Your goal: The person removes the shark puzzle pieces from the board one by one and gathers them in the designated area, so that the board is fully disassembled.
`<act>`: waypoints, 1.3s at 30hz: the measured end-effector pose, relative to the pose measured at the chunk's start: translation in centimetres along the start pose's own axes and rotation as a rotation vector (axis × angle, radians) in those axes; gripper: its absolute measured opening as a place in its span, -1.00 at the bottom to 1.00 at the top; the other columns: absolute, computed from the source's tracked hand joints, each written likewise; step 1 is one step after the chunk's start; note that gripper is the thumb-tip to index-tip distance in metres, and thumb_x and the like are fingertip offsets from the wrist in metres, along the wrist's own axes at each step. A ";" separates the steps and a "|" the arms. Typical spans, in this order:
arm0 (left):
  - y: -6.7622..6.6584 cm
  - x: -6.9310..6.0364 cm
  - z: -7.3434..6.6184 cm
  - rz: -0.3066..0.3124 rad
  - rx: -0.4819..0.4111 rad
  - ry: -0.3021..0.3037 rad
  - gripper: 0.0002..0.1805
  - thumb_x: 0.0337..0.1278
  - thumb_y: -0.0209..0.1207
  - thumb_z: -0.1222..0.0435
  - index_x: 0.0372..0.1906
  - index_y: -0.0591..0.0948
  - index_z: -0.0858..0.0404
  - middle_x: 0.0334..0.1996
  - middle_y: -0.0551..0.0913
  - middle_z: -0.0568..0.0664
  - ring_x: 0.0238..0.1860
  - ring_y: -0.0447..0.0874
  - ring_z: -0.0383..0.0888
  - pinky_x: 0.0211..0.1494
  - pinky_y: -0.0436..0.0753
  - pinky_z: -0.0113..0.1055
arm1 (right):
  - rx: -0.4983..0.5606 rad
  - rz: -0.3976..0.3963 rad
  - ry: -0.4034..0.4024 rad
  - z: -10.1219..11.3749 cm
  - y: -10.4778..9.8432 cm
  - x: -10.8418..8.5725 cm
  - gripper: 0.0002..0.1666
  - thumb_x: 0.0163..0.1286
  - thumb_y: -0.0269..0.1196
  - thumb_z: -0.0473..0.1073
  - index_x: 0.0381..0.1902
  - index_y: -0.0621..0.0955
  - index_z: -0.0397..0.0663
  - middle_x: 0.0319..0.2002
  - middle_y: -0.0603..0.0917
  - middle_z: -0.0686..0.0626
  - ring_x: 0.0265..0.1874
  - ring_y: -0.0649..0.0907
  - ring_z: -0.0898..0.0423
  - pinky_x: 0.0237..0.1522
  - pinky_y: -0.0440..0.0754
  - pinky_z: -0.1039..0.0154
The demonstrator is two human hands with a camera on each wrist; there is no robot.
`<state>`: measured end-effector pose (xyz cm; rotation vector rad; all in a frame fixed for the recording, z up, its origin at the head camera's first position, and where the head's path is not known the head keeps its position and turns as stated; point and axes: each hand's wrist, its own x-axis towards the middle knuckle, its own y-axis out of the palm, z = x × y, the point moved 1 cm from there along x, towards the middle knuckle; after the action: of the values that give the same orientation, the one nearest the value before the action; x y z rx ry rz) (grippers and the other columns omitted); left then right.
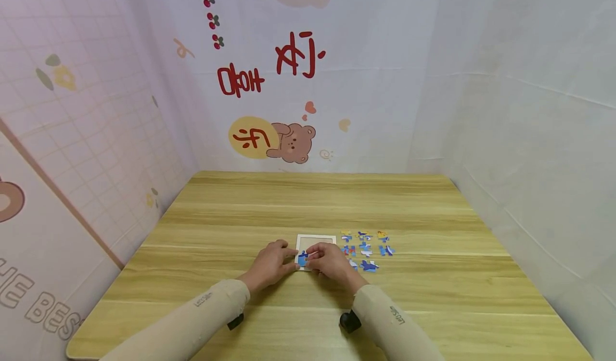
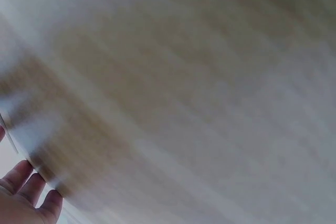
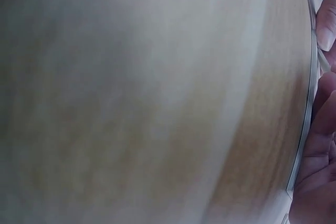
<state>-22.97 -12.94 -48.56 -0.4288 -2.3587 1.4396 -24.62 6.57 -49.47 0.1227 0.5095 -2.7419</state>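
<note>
A small puzzle tray (image 1: 316,237) with a white rim lies on the wooden table. Its lower left corner holds a blue puzzle piece (image 1: 302,261). My right hand (image 1: 332,262) reaches over the tray's right side and pinches the piece's edge between thumb and finger. In the right wrist view, a thin slanted edge shows beside the thumb (image 3: 326,30). My left hand (image 1: 271,263) touches the tray's left side, fingers lightly bent. Its fingertips (image 2: 51,203) meet the tray's edge in the left wrist view. The hands cover part of the tray.
Several loose puzzle pieces (image 1: 366,249) lie in rough rows right of the tray, some partly behind my right hand. The wooden table (image 1: 308,200) meets a printed cloth backdrop (image 1: 375,109) at the back and sides.
</note>
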 end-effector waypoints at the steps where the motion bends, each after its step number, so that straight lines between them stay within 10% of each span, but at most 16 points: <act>1: 0.0 0.0 0.0 0.001 0.000 -0.001 -0.60 0.24 0.31 0.15 0.10 0.68 0.28 0.18 0.49 0.33 0.19 0.45 0.28 0.21 0.41 0.19 | 0.000 0.001 -0.002 0.0 0.0 0.0 -0.74 0.29 0.34 -0.36 -0.06 0.63 -0.23 -0.38 0.67 0.01 -0.55 0.60 0.17 -0.56 0.51 0.32; 39: 0.1 -0.2 -0.1 -0.023 -0.004 0.020 -0.59 0.21 0.32 0.17 0.09 0.68 0.31 0.17 0.50 0.37 0.20 0.45 0.29 0.20 0.41 0.20 | 0.112 -0.040 0.009 -1.7 -8.0 -2.9 -0.59 0.36 0.29 -0.29 0.14 0.57 -0.29 -0.23 0.70 -0.05 -0.45 0.64 0.08 -0.47 0.52 0.25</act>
<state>-22.78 -12.91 -48.67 -0.4134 -2.3443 1.4139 -24.67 15.11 -48.00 0.1548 0.3645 -2.8101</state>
